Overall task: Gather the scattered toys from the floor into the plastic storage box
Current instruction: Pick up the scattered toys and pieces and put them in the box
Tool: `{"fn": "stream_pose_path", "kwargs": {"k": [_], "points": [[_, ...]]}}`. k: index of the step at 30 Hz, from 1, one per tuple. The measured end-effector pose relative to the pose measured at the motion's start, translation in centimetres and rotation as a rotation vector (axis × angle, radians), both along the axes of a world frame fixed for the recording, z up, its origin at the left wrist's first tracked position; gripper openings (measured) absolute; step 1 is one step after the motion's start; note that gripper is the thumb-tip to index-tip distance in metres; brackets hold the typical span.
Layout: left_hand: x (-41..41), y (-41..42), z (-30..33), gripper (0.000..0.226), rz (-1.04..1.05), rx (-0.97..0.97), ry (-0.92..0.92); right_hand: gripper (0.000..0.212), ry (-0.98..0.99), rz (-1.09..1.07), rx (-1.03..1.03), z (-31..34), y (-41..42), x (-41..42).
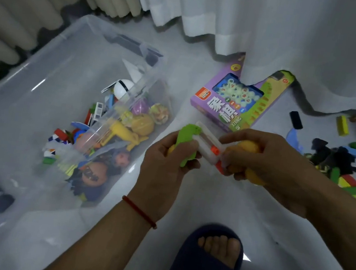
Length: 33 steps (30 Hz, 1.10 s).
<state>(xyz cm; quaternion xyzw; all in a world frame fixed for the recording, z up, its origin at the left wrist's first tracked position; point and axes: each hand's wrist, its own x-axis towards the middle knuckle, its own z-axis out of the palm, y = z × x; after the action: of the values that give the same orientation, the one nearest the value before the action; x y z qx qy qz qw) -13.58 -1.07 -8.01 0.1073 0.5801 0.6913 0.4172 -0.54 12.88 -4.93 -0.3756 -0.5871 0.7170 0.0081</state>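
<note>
A clear plastic storage box [45, 65] stands on the floor at left, its near end filled with several toys [113, 130]. Beside its right wall, my left hand [163, 167] grips a green toy piece [186, 140]. My right hand [267, 161] holds a yellow toy [249, 147] and touches a white toy with an orange-red knob [211, 145] that spans between both hands. Both hands hover above the floor.
A purple-and-green game box [234, 101] lies on the floor behind my hands, partly under a white curtain [278, 34]. A heap of coloured blocks [348, 168] lies at right. My feet in dark slippers [207, 260] stand at the bottom.
</note>
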Motion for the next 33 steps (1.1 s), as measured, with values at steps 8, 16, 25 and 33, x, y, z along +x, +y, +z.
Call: {"fn": "stream_pose_path", "kwargs": {"k": [8,16,25,33], "points": [[-2.8,-0.9,4.9,0.021,0.197,0.001,0.007,0.020,0.331,-0.059,-0.193,3.7,-4.2,-7.0],[-12.3,-5.0,10.9,0.019,0.653,-0.005,-0.067,0.014,0.376,-0.009,-0.546,8.9,-7.7,-19.3],[-7.9,-4.1,8.5,0.026,0.604,0.002,0.292,0.029,0.231,-0.034,-0.182,5.2,-5.9,-14.4],[4.1,3.2,0.5,0.030,-0.132,-0.307,0.198,0.013,-0.553,-0.028,0.197,0.2,0.2,12.3]]}}
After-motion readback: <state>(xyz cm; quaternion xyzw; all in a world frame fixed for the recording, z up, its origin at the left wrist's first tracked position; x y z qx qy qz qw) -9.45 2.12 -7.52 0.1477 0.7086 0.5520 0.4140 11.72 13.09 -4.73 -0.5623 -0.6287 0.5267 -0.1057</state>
